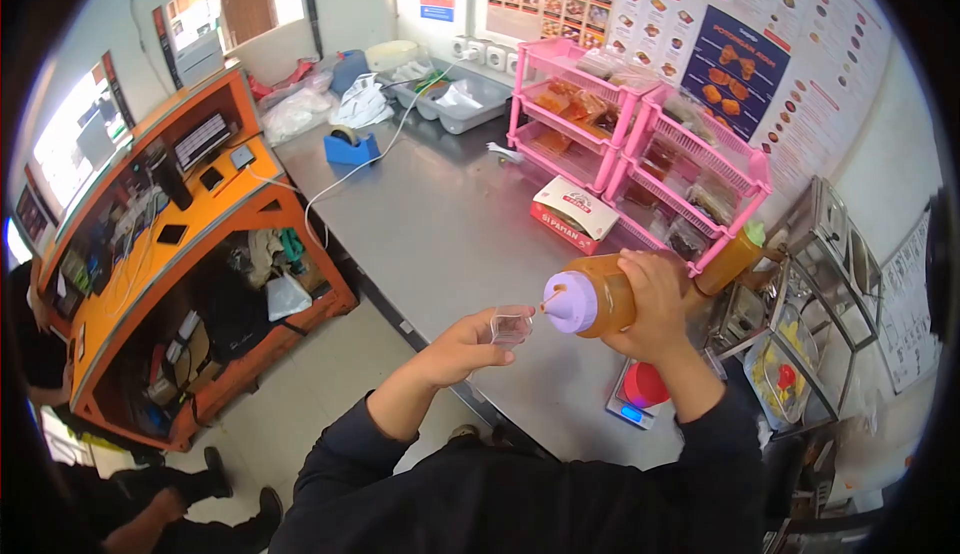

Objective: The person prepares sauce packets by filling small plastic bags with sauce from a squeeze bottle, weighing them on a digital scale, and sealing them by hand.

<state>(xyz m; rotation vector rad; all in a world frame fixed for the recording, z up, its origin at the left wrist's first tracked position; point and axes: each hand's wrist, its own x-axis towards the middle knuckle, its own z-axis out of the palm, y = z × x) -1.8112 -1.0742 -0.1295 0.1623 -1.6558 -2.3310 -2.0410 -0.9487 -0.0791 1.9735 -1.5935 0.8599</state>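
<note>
My right hand (655,304) is wrapped round a squeeze bottle (612,299) of orange-brown sauce with a lilac cap. The bottle is tipped on its side, nozzle pointing left. Right at the nozzle is a small clear plastic cup (511,326), pinched between the thumb and fingers of my left hand (468,344). Below my right forearm a digital scale (632,413) with a lit display rests on the steel table, and a red round container (645,384) sits on it.
A red and white food box (574,212) stands before pink tiered racks (570,94) holding packets. A blue tape dispenser (350,148) and grey tray (455,104) lie farther back. Another sauce bottle (730,259) and a metal rack (830,254) are at right. A person (150,504) sits lower left.
</note>
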